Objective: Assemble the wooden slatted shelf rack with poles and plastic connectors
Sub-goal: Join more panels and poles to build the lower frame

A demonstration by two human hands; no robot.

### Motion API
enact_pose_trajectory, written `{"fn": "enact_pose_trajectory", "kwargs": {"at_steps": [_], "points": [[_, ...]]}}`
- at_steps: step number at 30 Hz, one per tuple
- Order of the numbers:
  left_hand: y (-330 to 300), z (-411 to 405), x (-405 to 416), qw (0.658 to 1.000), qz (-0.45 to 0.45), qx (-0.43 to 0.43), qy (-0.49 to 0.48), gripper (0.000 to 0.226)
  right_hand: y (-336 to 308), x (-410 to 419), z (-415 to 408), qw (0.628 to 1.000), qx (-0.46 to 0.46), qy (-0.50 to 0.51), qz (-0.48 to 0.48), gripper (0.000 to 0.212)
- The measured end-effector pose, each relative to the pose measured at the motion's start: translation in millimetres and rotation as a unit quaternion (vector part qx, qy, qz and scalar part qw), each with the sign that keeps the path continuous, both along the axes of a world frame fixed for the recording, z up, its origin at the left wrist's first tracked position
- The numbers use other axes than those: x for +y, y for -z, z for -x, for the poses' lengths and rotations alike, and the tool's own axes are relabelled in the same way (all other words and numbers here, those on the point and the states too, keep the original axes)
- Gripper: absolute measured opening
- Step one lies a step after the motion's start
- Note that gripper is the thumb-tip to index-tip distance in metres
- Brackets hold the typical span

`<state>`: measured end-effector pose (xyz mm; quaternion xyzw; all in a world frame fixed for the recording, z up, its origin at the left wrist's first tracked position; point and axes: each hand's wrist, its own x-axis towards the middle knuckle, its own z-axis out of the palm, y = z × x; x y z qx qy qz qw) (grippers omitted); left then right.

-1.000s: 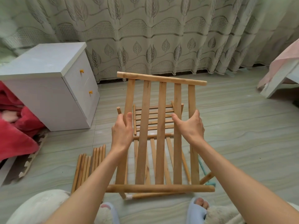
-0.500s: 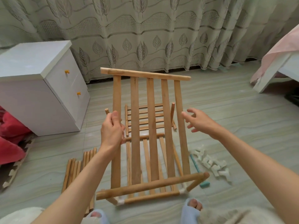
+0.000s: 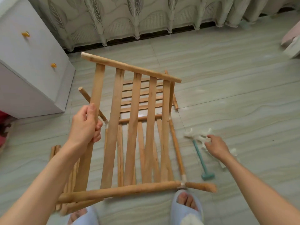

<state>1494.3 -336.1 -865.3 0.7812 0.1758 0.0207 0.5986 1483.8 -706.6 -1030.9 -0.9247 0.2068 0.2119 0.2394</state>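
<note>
Item: slatted shelf panel (image 3: 128,127), wooden, five long slats fixed between two round end rails. It is held tilted above the floor, near rail low by the feet, far rail raised toward the curtain.

Left hand (image 3: 85,125): fingers are curled round the outermost left slat about midway along its length; the panel is carried by this grip alone.

Right hand (image 3: 216,147): it is lowered to the floor at the right, over a scatter of white plastic connectors (image 3: 197,136). The fingers are loosely bent with the tips at the connectors; whether one is pinched cannot be told, as the fingertips are blurred.

Partly built rack (image 3: 142,101): it is seen on the floor beneath and beyond the held panel, slats running crosswise, with poles joined at white connector joints. One pole (image 3: 177,148) runs along the right edge down to a joint near the right foot.

Loose poles (image 3: 55,150): a bundle is laid on the floor at the left, largely hidden behind the left forearm.

Small teal mallet (image 3: 202,163): it is laid on the tiles between the rack and the right hand, head toward the viewer.

Surroundings: a white drawer cabinet (image 3: 30,70) with orange knobs is at the left, a leaf-patterned curtain (image 3: 129,18) along the far wall, pale blue slippers (image 3: 186,207) at the bottom edge.
</note>
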Motion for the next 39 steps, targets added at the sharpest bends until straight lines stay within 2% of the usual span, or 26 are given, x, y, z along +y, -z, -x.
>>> {"fn": "enact_pose_trajectory", "kwargs": {"at_steps": [5, 9, 12, 15, 19, 22, 24, 27, 29, 31, 32, 35, 39], "points": [[30.1, -11.9, -13.9, 0.999, 0.013, 0.037, 0.006, 0.030, 52.3, -6.5, 1.3, 0.992, 0.016, -0.023, 0.122, 0.043], [37.0, -14.5, -15.7, 0.998, 0.023, 0.054, 0.004, 0.031, 68.3, -8.9, 4.5, 0.990, -0.023, -0.026, 0.138, 0.033], [36.0, -11.4, -12.6, 0.998, 0.021, 0.064, 0.003, 0.031, 67.6, -10.4, 10.4, 0.989, -0.045, -0.031, 0.135, 0.034], [30.7, -5.7, -10.8, 0.998, 0.016, 0.055, 0.002, 0.031, 47.4, -5.2, 15.3, 0.990, -0.116, 0.030, 0.073, 0.032], [7.2, 8.3, -11.3, 0.999, 0.020, 0.047, 0.007, 0.029, -5.2, 7.9, 31.4, 0.966, -0.172, 0.175, -0.085, 0.029], [-23.6, 20.6, -10.5, 0.999, 0.018, 0.016, 0.023, 0.030, -59.1, 18.5, 46.0, 0.904, -0.181, 0.279, -0.269, 0.022], [-45.0, 29.8, -7.8, 0.999, 0.020, -0.008, 0.033, 0.029, -97.6, 25.5, 55.6, 0.866, -0.206, 0.299, -0.343, 0.015], [-70.3, 46.3, -2.0, 0.998, 0.024, -0.039, 0.043, 0.028, -144.5, 35.9, 76.4, 0.855, -0.225, 0.283, -0.371, 0.005], [-82.6, 55.9, 0.9, 0.997, 0.028, -0.056, 0.045, 0.028, -163.9, 38.9, 91.2, 0.853, -0.226, 0.285, -0.375, 0.008], [-92.8, 63.1, 2.7, 0.996, 0.032, -0.073, 0.049, 0.028, -179.3, 40.5, 105.7, 0.833, -0.227, 0.302, -0.405, 0.011], [-96.9, 65.8, 3.5, 0.995, 0.036, -0.081, 0.051, 0.028, -184.9, 41.2, 112.9, 0.809, -0.230, 0.317, -0.439, 0.013], [-104.2, 74.8, 7.0, 0.992, 0.057, -0.106, 0.046, 0.024, -194.6, 44.7, 133.1, 0.703, -0.231, 0.369, -0.562, 0.014], [-102.6, 83.1, 7.6, 0.990, 0.083, -0.116, 0.019, 0.022, -195.5, 48.8, 146.0, 0.614, -0.189, 0.420, -0.642, 0.011]]}}
